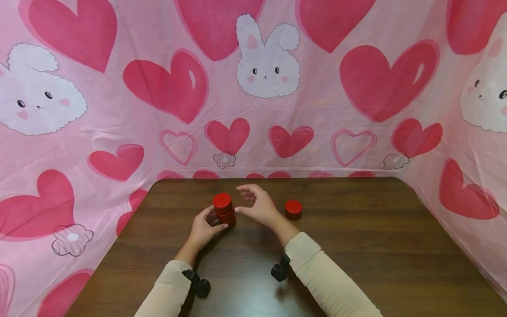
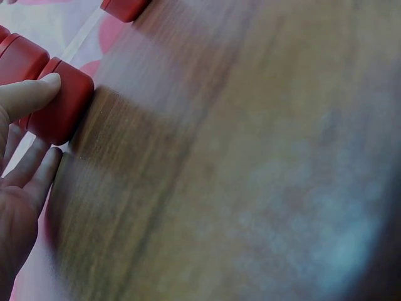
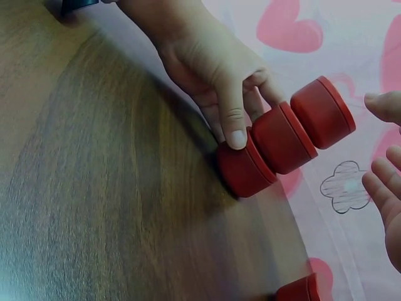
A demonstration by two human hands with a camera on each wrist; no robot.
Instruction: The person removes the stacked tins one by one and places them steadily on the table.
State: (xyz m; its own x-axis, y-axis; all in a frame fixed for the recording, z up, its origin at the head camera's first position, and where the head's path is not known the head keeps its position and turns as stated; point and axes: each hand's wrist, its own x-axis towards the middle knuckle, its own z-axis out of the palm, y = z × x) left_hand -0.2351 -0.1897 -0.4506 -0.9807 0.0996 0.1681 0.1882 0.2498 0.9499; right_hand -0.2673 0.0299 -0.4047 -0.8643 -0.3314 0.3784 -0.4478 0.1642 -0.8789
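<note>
Three small red round lidded tins point(image 1: 222, 203) stand one on top of another in a stack, left of the table's middle. My left hand point(image 1: 203, 229) holds the stack low down. In the right wrist view, its thumb lies on the lowest tin point(image 3: 241, 172) and its fingers reach round the far side. Just right of the stack is my right hand point(image 1: 259, 207), with its thumb and fingers spread apart and nothing between them. Its fingertips face the top tin point(image 3: 322, 113) across a small gap in the right wrist view.
Another red tin point(image 1: 293, 210) sits on the table to the right, beyond my right wrist. The brown wooden table point(image 1: 356, 246) ends at a pink cloth point(image 1: 269, 145) with hearts and rabbits, hung behind it and along both sides.
</note>
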